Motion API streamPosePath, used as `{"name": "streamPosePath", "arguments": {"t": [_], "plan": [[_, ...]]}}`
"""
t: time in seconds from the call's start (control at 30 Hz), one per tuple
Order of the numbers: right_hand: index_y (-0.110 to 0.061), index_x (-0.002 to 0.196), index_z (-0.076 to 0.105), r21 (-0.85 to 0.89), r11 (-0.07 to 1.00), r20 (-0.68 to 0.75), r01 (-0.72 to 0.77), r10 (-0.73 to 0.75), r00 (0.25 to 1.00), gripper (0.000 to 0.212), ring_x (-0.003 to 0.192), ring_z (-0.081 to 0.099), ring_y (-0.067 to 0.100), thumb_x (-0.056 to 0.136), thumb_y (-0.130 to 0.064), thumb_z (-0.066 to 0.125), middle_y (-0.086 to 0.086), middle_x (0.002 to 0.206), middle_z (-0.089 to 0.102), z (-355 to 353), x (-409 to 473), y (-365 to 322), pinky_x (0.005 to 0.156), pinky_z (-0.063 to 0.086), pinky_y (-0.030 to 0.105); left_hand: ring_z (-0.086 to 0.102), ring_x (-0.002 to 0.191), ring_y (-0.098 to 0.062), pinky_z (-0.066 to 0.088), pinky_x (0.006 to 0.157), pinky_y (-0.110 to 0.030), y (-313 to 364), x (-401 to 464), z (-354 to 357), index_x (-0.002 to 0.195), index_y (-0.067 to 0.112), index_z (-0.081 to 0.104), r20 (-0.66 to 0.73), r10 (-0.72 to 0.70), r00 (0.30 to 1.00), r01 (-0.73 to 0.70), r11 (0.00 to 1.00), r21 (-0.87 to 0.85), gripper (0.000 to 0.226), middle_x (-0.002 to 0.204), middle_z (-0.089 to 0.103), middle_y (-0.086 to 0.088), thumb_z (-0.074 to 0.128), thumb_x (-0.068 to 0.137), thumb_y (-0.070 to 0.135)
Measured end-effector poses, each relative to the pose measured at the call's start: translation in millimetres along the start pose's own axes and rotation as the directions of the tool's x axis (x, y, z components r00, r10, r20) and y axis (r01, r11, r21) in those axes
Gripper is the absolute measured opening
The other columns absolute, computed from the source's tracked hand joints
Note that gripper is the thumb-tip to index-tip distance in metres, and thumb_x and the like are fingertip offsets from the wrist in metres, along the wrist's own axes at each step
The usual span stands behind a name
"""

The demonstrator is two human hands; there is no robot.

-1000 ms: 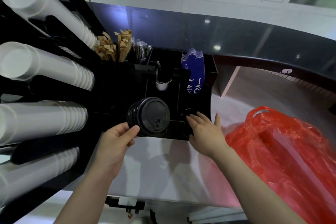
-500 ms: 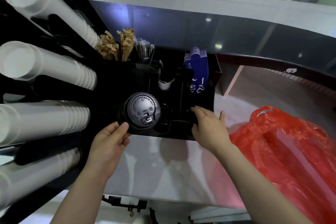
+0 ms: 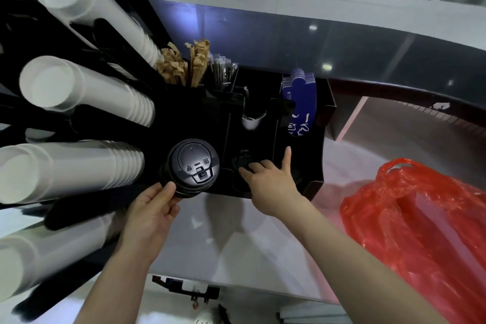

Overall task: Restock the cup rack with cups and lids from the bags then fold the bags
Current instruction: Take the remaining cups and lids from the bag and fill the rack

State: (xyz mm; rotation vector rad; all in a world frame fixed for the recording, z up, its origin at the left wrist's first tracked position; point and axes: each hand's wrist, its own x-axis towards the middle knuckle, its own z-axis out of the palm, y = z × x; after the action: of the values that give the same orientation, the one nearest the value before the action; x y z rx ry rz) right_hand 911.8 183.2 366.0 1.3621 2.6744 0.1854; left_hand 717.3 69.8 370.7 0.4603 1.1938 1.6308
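Lid stack (image 3: 193, 167) gripped by left hand (image 3: 150, 214), right hand (image 3: 271, 183) fingers loosely spread

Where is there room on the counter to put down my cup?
Bare counter lies between the two forearms, below the black organizer and left of the red bag. Crowded: the organizer slots, where the left hand holds black lids, and the right hand reaches in.
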Motion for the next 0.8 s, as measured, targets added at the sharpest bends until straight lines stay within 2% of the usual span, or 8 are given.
{"name": "streamPosePath", "arguments": {"t": [0.13, 0.33, 0.43, 0.5, 0.57, 0.63, 0.73, 0.8], "plan": [[-0.026, 0.148, 0.029, -0.018, 1.000, -0.011, -0.006, 0.006, 1.000, 0.063, 0.119, 0.042, 0.034, 0.090, -0.017, 0.049, 0.004, 0.135, 0.043, 1.5, -0.9, -5.7, 0.093, -0.025, 0.072, 0.062, 0.060, 0.000, 0.045, 0.051, -0.011, -2.0, -2.8, -0.3, 0.084, 0.018, 0.061, -0.002, -0.018, 1.000, 0.018, 1.000, 0.016, 0.017, 0.070, 0.070, 0.009, 0.051, 0.092, 0.008], [-0.020, 0.145, 0.035, -0.003, 1.000, -0.015, -0.016, 0.016, 1.000, 0.059, 0.119, 0.044, 0.033, 0.088, -0.022, 0.051, 0.006, 0.136, 0.047, 2.6, -2.3, -7.0, 0.099, -0.014, 0.075, 0.063, 0.062, 0.000, 0.045, 0.054, -0.012, -4.9, -5.3, 1.4, 0.088, 0.019, 0.061, -0.006, -0.038, 0.999, 0.038, 0.999, 0.033, 0.016, 0.072, 0.071, 0.009, 0.050, 0.093, 0.009], [-0.020, 0.147, 0.031, 0.005, 1.000, -0.023, -0.003, 0.003, 1.000, 0.062, 0.123, 0.040, 0.034, 0.088, -0.023, 0.052, 0.007, 0.138, 0.043, 4.7, -3.8, -6.8, 0.100, -0.013, 0.075, 0.063, 0.062, -0.001, 0.046, 0.053, -0.012, -5.4, -7.5, 0.0, 0.086, 0.019, 0.062, -0.010, -0.037, 0.999, 0.037, 0.999, 0.030, 0.017, 0.073, 0.071, 0.008, 0.050, 0.094, 0.009], [-0.019, 0.149, 0.026, 0.049, 0.999, -0.023, -0.003, 0.004, 1.000, 0.066, 0.134, 0.029, 0.033, 0.089, -0.023, 0.052, 0.006, 0.145, 0.036, 3.0, -5.6, -4.6, 0.102, -0.012, 0.074, 0.063, 0.063, -0.002, 0.046, 0.052, -0.012, -5.1, -8.9, -0.1, 0.085, 0.019, 0.064, -0.011, -0.034, 0.999, 0.035, 0.999, 0.025, 0.018, 0.074, 0.071, 0.006, 0.051, 0.094, 0.009], [-0.018, 0.151, 0.022, 0.149, 0.989, -0.055, -0.008, 0.017, 0.998, 0.069, 0.144, 0.014, 0.026, 0.089, -0.022, 0.051, 0.002, 0.153, 0.026, -0.1, -8.6, -2.6, 0.104, -0.011, 0.071, 0.062, 0.062, -0.003, 0.046, 0.052, -0.012, -4.8, -10.9, 0.2, 0.080, 0.019, 0.068, -0.004, -0.035, 0.999, 0.036, 0.999, 0.030, 0.021, 0.075, 0.071, 0.005, 0.053, 0.092, 0.009], [-0.020, 0.152, 0.022, 0.347, 0.938, -0.129, 0.003, 0.045, 0.991, 0.071, 0.146, 0.009, 0.020, 0.088, -0.021, 0.053, -0.003, 0.155, 0.025, -5.9, -14.0, -0.6, 0.108, -0.011, 0.067, 0.061, 0.062, -0.004, 0.046, 0.053, -0.013, -5.7, -12.9, 2.0, 0.073, 0.021, 0.072, 0.003, -0.031, 1.000, 0.031, 0.998, 0.062, 0.025, 0.075, 0.070, 0.004, 0.056, 0.090, 0.010], [-0.031, 0.150, 0.023, 0.668, 0.740, -0.197, 0.082, 0.070, 0.978, 0.079, 0.146, 0.009, 0.014, 0.083, -0.028, 0.064, -0.009, 0.153, 0.029, -20.1, -25.3, 2.8, 0.116, -0.002, 0.061, 0.053, 0.066, -0.010, 0.045, 0.061, -0.020, -7.7, -18.8, 7.5, 0.069, 0.023, 0.073, 0.027, 0.045, 0.999, -0.051, 0.971, 0.235, 0.025, 0.076, 0.063, -0.005, 0.061, 0.088, 0.013], [-0.039, 0.150, 0.018, 0.763, 0.625, -0.228, 0.166, 0.020, 0.973, 0.090, 0.146, 0.011, 0.013, 0.078, -0.038, 0.073, -0.010, 0.154, 0.029, -27.9, -34.4, 3.4, 0.119, 0.013, 0.048, 0.057, 0.069, -0.011, 0.045, 0.066, -0.021, -7.6, -25.3, 15.6, 0.074, 0.022, 0.074, 0.063, 0.133, 0.989, -0.147, 0.909, 0.389, 0.017, 0.078, 0.067, -0.005, 0.065, 0.087, 0.015]]}}
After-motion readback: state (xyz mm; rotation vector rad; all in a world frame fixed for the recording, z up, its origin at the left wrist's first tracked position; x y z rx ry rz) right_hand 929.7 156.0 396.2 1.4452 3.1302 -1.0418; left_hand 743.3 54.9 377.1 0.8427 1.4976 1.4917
